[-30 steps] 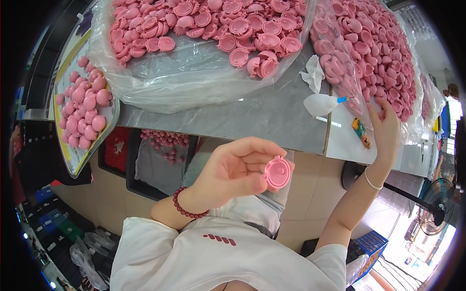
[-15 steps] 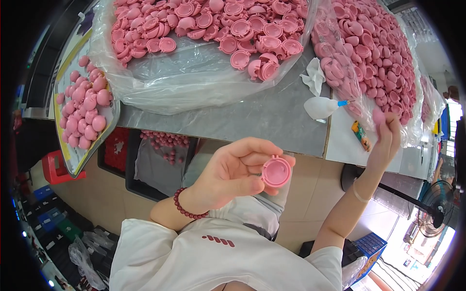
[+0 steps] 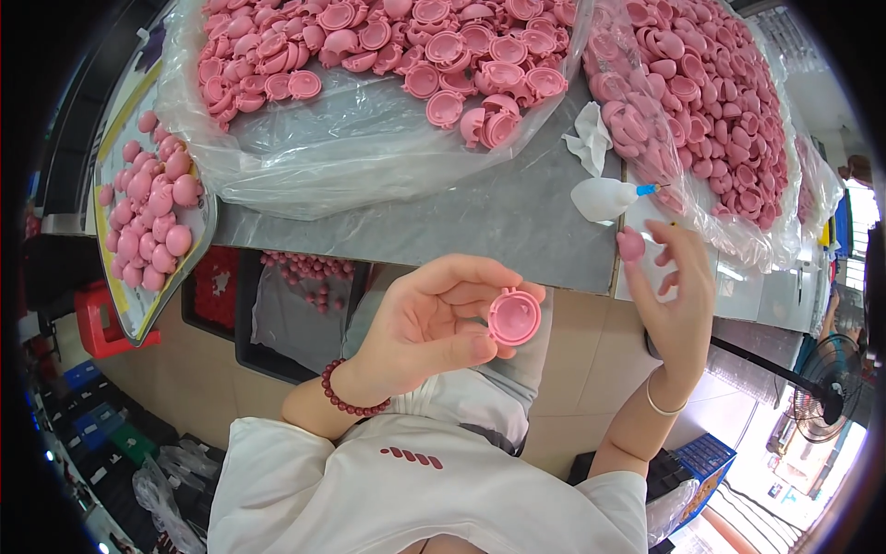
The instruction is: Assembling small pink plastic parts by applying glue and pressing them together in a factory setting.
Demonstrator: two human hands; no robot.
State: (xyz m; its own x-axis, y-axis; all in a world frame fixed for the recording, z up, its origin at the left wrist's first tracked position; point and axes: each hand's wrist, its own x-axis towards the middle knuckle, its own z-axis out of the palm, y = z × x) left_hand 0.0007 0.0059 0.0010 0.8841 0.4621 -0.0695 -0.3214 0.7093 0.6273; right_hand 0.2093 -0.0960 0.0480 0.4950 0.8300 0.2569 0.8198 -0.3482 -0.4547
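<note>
My left hand (image 3: 429,319), with a beaded bracelet at the wrist, is closed on a round pink half-shell (image 3: 514,318), held over my lap with its hollow side facing me. Between the thumb and a fingertip, my right hand (image 3: 678,300) pinches a small pink domed shell piece (image 3: 631,246) above the table's right part. Just beyond that hand lies a white squeeze bottle (image 3: 598,200) with a blue needle tip. A crumpled white tissue (image 3: 588,138) rests behind the bottle.
Clear plastic bags of loose pink half-shells lie at the far middle (image 3: 369,175) and far right (image 3: 711,120). A tray (image 3: 189,242) of closed pink balls stands at the left. Below the grey table (image 3: 517,222) are dark bins (image 3: 268,355) and a red stool (image 3: 100,319). A fan (image 3: 826,392) stands right.
My right hand has come left and nearer from beside the right bag, carrying the small pink piece. My left hand stays nearly in place with its half-shell.
</note>
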